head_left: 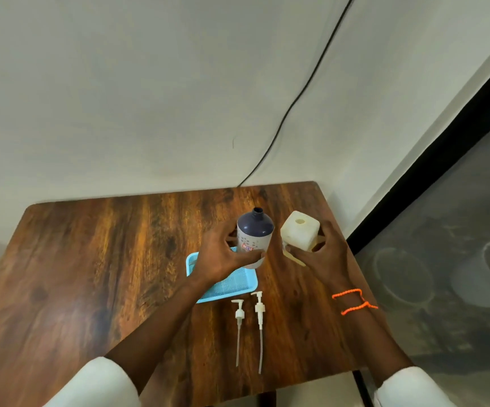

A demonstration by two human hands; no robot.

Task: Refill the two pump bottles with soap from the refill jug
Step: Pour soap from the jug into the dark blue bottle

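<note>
Dark-shouldered bottle (255, 235) upright, open neck up, gripped by left hand (223, 257) curled round its base. Cream square bottle (299, 230) upright, mouth up, grasped in right hand (324, 254). Two pumps (239, 317) (259, 311) lying behind the fingers, tubes pointing toward the wearer.

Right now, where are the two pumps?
In the head view, both pumps lie side by side on the table, just in front of the blue tray, between the person's forearms.
</note>
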